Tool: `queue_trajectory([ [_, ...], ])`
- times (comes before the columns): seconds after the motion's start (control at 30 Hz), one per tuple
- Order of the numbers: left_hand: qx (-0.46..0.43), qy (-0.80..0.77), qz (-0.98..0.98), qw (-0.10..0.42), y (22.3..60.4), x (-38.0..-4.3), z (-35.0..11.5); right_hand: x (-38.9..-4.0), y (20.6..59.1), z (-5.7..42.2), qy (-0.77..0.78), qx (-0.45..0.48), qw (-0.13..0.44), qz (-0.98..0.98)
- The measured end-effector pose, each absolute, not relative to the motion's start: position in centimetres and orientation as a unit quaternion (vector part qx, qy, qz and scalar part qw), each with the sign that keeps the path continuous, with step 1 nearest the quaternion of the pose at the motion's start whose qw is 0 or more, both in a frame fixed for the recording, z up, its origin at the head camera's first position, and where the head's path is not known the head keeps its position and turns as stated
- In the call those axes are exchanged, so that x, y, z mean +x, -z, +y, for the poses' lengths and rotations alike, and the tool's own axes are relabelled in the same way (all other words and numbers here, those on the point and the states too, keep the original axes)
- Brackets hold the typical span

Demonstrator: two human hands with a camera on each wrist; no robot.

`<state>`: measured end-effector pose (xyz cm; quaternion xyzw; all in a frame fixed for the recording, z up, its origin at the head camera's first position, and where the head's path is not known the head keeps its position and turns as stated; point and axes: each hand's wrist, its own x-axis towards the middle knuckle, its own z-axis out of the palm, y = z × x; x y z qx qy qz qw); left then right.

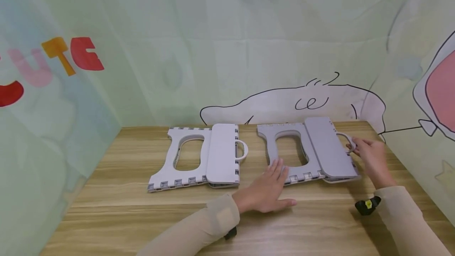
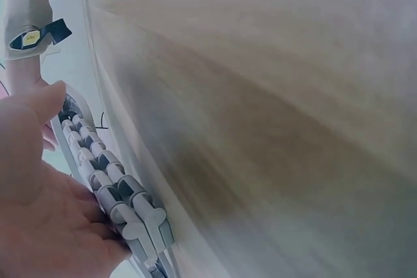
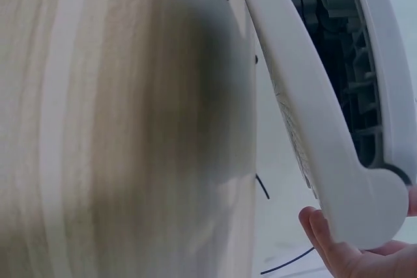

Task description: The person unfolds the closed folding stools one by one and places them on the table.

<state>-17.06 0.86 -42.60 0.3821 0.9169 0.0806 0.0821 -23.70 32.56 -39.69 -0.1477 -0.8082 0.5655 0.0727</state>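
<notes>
Two folded step stools lie flat on a wooden table. The grey folding stool (image 1: 328, 147) on the right has a loop handle (image 1: 346, 142), which my right hand (image 1: 371, 159) grips. My left hand (image 1: 266, 191) rests its straight fingers on the near leg corner of this stool, thumb spread to the right. Hinged edge segments (image 2: 107, 177) of the stool run beside the palm in the left wrist view. In the right wrist view, fingers (image 3: 332, 239) reach under the rounded end of a pale stool panel (image 3: 306, 89). A white folding stool (image 1: 224, 153) lies to the left, untouched.
The wooden table (image 1: 117, 208) ends at a printed cloth backdrop (image 1: 227, 50) behind and at both sides. The white stool's handle (image 1: 243, 150) points toward the grey stool. A black wrist strap (image 1: 367, 205) sits at the right cuff.
</notes>
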Motion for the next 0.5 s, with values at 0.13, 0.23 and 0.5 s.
queue_trajectory([
  [0.13,0.383,-0.086,0.917,0.075,42.7,-17.0,0.8,-23.6,39.2,32.3,-0.565,-0.144,0.081,-0.808],
  [0.23,0.383,-0.089,0.917,0.073,42.8,-17.0,0.8,-23.5,39.0,32.3,-0.558,-0.139,0.085,-0.813],
  [0.5,0.372,-0.125,0.917,0.077,42.7,-16.8,0.8,-23.0,38.0,32.1,-0.566,-0.122,0.100,-0.809],
])
